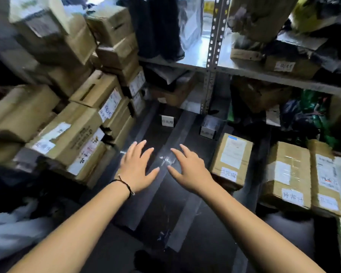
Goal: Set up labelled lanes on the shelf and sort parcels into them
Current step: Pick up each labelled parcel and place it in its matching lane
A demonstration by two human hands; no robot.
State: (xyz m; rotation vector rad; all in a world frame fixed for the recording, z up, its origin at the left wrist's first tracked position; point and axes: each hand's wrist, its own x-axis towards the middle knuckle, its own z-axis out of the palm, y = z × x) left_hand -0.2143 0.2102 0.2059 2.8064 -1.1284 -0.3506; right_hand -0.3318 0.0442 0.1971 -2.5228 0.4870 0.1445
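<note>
Fingers [141,148] of the left hand [136,170]: spread wide and nearly straight, with nothing held; whether the tips touch the dark surface [215,243] beneath cannot be told.
Fingers of the right hand [191,172]: likewise spread and straight, with nothing gripped.
Placement of hands: both are held palm down, the left hand just left of a tape strip [178,131] and the right hand just right of it, thumbs turned toward each other.
Wrist: a black cord bracelet [124,184] is worn on the left.
Tape: the tape strip is laid as a long greyish band across the dark surface, from the far end toward the viewer. A shiny crumpled patch [165,160] is seen on it between the two thumbs. A second strip [183,225] is laid nearer the viewer.
Lane labels: a white label [167,121] is set at the far end, left of the tape strip, and another label [207,132] to its right. The writing is too blurred to be read.
Parcels: a first box [232,152] is placed just right of the right hand. A second box [287,168] and a third box [323,174] are set side by side further right. Each is marked with a white tag on its near face.
Left side: a box stack [67,119] is piled high beside the dark surface.
Shelving: a perforated metal upright [213,56] is seen behind the lanes, with a shelf board [254,72] loaded with bags and cartons.
</note>
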